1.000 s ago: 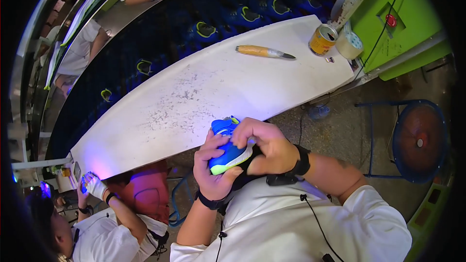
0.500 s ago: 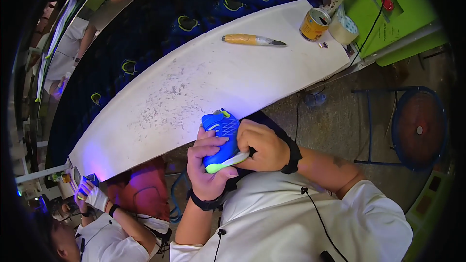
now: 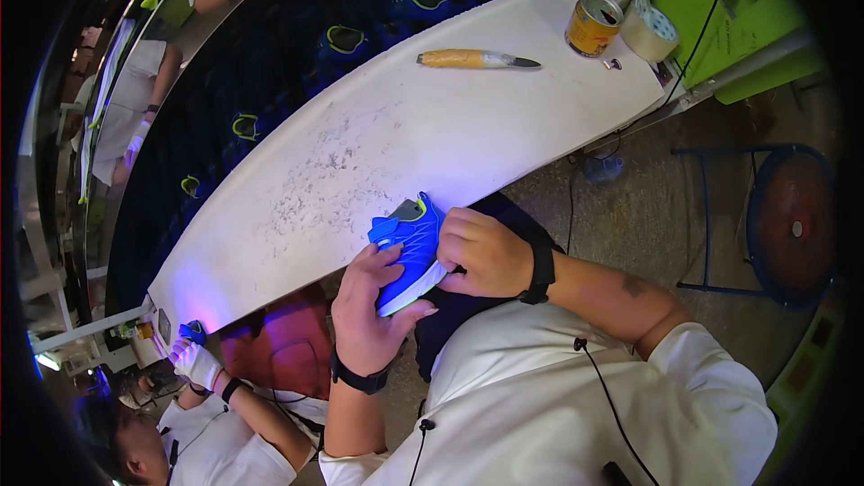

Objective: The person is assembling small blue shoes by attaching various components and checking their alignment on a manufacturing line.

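Note:
A small blue shoe (image 3: 416, 250) with a white sole edge and lime-green lining is held at the near edge of the white table. My left hand (image 3: 367, 310) wraps round its toe end, fingers over the upper and thumb along the sole. My right hand (image 3: 486, 256) is closed against the shoe's right side, its curled fingers at the sole edge. The fingertips are partly hidden, and I cannot make out anything else between them. The shoe's opening points away from me, with a grey patch showing inside.
On the white table (image 3: 504, 117) lie a brush (image 3: 477, 59), a yellow can (image 3: 592, 25) and a tape roll (image 3: 650, 31). Shoes stand along the dark strip (image 3: 297, 81) beyond. A co-worker's gloved hand (image 3: 196, 363) holds a shoe at left. A round stool (image 3: 792, 227) stands right.
The shoe has turned in my hands: its green underside has swung out of sight, and the white sole edge and opening show more. My right hand has shifted slightly up along its side.

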`<state>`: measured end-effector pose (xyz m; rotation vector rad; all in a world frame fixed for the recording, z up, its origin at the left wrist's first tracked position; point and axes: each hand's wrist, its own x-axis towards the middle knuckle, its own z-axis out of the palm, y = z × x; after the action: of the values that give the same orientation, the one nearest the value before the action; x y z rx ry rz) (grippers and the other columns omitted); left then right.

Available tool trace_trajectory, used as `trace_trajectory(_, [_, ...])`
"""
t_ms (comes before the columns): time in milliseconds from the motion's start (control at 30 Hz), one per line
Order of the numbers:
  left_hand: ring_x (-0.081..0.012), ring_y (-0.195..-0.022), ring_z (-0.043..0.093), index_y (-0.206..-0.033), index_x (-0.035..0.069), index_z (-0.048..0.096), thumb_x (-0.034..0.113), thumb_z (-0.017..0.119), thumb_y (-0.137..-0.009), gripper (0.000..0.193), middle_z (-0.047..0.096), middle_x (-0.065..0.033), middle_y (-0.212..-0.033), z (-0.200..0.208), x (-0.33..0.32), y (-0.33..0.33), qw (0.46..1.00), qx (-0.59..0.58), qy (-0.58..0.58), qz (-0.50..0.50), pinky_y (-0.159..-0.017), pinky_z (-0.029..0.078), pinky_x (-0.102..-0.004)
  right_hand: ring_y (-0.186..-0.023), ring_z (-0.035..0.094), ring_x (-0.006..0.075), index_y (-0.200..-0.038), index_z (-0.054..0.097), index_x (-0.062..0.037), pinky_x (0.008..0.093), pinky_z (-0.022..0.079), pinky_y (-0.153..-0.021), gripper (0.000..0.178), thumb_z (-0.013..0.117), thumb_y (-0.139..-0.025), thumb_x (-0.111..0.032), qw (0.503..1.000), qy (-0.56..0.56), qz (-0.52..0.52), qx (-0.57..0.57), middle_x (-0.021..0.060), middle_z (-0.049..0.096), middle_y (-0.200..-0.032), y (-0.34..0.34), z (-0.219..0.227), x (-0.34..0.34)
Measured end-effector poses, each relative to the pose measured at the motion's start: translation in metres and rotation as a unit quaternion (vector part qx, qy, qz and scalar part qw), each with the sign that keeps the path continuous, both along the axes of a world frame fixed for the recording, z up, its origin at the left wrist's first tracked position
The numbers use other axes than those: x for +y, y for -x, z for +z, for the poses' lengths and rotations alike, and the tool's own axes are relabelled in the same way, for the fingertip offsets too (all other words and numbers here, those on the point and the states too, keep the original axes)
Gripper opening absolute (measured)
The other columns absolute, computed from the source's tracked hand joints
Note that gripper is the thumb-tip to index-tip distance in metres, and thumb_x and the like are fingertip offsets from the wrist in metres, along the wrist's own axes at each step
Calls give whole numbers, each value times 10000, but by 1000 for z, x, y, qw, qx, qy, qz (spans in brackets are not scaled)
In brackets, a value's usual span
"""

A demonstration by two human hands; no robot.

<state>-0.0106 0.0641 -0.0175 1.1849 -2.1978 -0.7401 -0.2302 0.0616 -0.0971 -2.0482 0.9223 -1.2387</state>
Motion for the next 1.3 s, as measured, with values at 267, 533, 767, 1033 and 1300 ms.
trace_trajectory(267, [-384,-1153,665,-971,-3,617,333,926,-633,569,704,-212,-1149,-12,-6,-10,997,68,-41,18,-1057,490,-501,-870,560,308,-850,545,-65,396,477,-723,330,794,-634,-73,997,-66,18,27,93,544,-884,-6,16,-1])
trace_trajectory(533, [-308,-958,690,-923,12,574,160,924,-630,479,667,-168,-958,-17,-24,-20,993,84,3,-82,-909,545,-407,-732,524,302,-801,517,-83,419,443,-652,328,801,-657,-160,996,-67,9,57,82,484,-802,-10,15,-22])
trace_trajectory(767, [-187,-1005,597,-997,65,459,191,849,-755,476,573,-59,-1022,-39,-32,-46,931,73,-338,116,-850,487,-291,-756,555,311,-815,575,-92,411,453,-647,320,839,-681,-215,993,-60,38,99,86,535,-816,-17,31,-32])
trace_trajectory(1033, [-297,-1143,613,-1459,48,338,194,899,-698,957,593,-159,-1235,-22,-47,31,927,359,-97,40,-950,525,-411,-1002,629,167,-1107,604,-11,328,518,-897,370,671,-978,-351,865,-259,-18,-430,86,649,-1083,4,64,-63])
trace_trajectory(1300, [-344,-808,721,-1036,39,609,372,961,-580,666,712,-154,-888,19,-66,17,999,17,8,37,-713,577,-393,-1157,584,221,-1364,507,-20,348,472,-1020,744,770,-834,-472,918,-276,128,-255,137,587,-1229,0,77,-79])
